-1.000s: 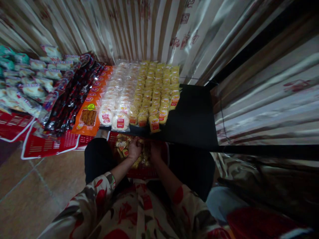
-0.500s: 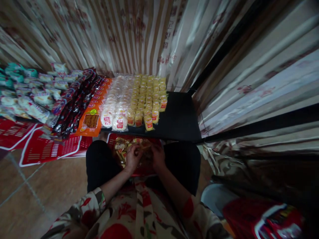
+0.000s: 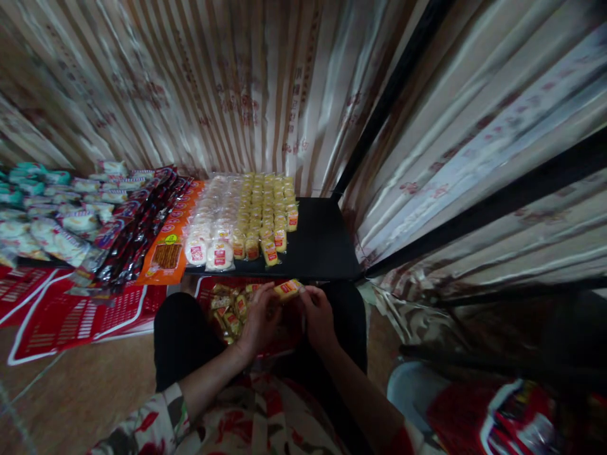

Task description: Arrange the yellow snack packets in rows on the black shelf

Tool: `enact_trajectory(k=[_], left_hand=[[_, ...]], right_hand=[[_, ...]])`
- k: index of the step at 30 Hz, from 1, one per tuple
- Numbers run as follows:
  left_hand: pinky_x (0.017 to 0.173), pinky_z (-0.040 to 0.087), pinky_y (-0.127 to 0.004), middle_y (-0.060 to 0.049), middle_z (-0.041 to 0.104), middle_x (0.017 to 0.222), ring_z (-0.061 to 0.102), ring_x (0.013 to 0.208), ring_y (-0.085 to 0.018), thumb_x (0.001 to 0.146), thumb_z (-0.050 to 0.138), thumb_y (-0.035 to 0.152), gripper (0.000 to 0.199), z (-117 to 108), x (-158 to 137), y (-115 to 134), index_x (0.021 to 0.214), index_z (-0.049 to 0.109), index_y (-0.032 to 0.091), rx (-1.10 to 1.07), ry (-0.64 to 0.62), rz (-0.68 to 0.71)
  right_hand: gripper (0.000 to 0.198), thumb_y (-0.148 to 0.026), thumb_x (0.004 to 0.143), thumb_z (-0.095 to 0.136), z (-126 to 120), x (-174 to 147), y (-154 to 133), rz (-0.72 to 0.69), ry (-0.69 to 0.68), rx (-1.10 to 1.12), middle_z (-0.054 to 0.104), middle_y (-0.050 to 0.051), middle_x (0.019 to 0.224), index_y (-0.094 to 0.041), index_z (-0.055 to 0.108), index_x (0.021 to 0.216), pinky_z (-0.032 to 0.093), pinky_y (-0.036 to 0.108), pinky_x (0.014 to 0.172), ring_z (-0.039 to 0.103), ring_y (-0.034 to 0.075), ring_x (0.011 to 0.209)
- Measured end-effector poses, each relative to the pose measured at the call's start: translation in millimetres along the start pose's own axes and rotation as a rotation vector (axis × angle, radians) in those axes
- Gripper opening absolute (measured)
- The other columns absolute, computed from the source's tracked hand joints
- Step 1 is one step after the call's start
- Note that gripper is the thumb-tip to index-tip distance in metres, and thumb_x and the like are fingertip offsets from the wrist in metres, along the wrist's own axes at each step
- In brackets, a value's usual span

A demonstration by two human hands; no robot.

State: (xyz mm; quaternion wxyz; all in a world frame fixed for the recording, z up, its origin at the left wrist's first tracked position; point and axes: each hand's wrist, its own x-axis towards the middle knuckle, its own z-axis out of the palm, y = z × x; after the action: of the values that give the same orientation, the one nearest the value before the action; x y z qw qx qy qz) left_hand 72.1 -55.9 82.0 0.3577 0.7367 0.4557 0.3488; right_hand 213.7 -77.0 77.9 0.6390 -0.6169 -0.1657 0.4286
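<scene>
Between my two hands is a yellow wrapped snack with a red label, held above a red basket at my lap. My left hand is closed on its left end. The fingertips of my right hand pinch the right end of its wrapper. Several similar yellow wrapped snacks lie in the basket, mostly on its left side. On the black shelf in front, yellow packs stand in rows beside white round packs.
Farther left on the shelf are an orange snack bag, dark red packets and white packets. Red baskets sit below them. A black post and striped curtains bound the shelf; a red bag lies at right.
Both hands have come up out of the basket with a yellow wrapped snack between them. The whole view has shifted, so the shelf sits lower and farther left.
</scene>
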Motion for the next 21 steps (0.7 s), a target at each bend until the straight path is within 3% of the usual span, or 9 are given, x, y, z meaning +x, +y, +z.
enact_trajectory(k=[3,7,12,16,21], left_hand=[[0.106,0.041,-0.04,-0.011,0.048,0.131,0.046,0.125,-0.02,0.082,0.049,0.009,0.021,14,6,13,0.099,0.055,0.019,0.046,-0.013,0.065],[0.111,0.036,-0.041,-0.013,0.039,0.141,0.039,0.133,-0.021,0.089,0.041,0.014,0.021,29,17,25,0.103,0.056,0.017,0.086,-0.003,0.074],[0.114,0.034,-0.039,-0.011,0.034,0.147,0.033,0.138,-0.019,0.091,0.035,0.014,0.031,37,34,30,0.117,0.052,0.018,0.086,-0.067,0.09],[0.115,0.032,-0.04,-0.013,0.025,0.152,0.021,0.143,-0.02,0.089,0.034,0.01,0.041,50,49,23,0.127,0.047,0.014,0.122,-0.076,0.153],[0.116,0.024,-0.052,-0.013,0.014,0.156,0.004,0.145,-0.026,0.079,0.039,0.003,0.059,66,73,22,0.137,0.039,0.011,0.19,-0.037,0.237]], right_hand=[[0.039,-0.041,0.058,0.077,3,13,-10,-0.039,0.048,0.058,0.066,0.0,0.081,-0.02,0.058,0.085,0.053,0.027,0.065,0.062,0.014,0.069],[0.052,-0.035,0.056,0.079,7,30,-19,0.004,0.107,0.15,0.066,0.002,0.097,-0.022,0.055,0.1,0.055,0.031,0.072,0.066,0.017,0.08],[0.046,-0.032,0.057,0.078,5,47,-30,0.03,-0.096,0.133,0.07,0.006,0.097,-0.017,0.061,0.098,0.054,0.032,0.08,0.067,0.019,0.086],[0.045,-0.031,0.057,0.077,5,71,-34,-0.027,-0.096,0.136,0.069,0.005,0.098,-0.019,0.061,0.098,0.053,0.033,0.08,0.066,0.018,0.085],[0.043,-0.031,0.058,0.072,16,110,-43,-0.189,-0.063,0.059,0.067,0.005,0.096,-0.02,0.06,0.098,0.052,0.037,0.085,0.064,0.019,0.09]])
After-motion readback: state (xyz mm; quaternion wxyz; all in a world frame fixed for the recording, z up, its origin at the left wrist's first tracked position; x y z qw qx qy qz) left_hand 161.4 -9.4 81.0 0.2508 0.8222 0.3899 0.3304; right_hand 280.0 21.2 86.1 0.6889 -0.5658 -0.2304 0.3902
